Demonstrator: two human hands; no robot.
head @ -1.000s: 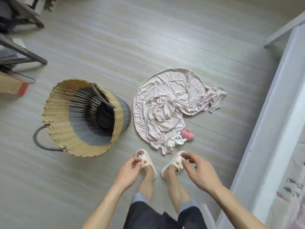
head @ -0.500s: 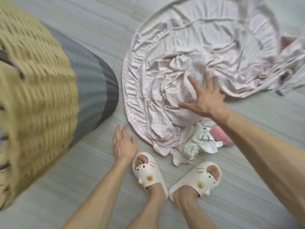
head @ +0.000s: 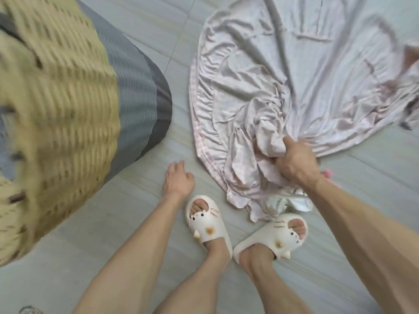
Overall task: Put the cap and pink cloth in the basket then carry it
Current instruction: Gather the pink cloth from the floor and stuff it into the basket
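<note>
A: What's underfoot?

B: A pale grey floor (head: 127, 227) of large smooth tiles with faint streaks; thin seams cross it above the pink cloth (head: 256, 71). Little else of the room shows.

A: And the cloth itself?

B: Thin, soft, pale pink, spread wide on the floor in a rounded shape with a gathered, ruffled edge on its left. Its middle is bunched into deep folds where the right hand (head: 294, 162) grips it, fingers clamped on a wad of the fabric.

A: The basket?

B: The basket (head: 68, 114) stands left of the cloth, apart from it, blurred; a woven ribbed wall, straw-yellow with grey bands, curved.

A: The other hand?

B: The left hand (head: 178, 182) is between basket and cloth, low over the floor, fingers loosely curled, gripping nothing.

A: Anything else near the cloth?

B: Just below it, two cream moulded slippers (head: 207, 220) with cartoon faces. A small bright pink thing (head: 328, 174) peeks beside the right wrist; I cannot tell what it is.
</note>
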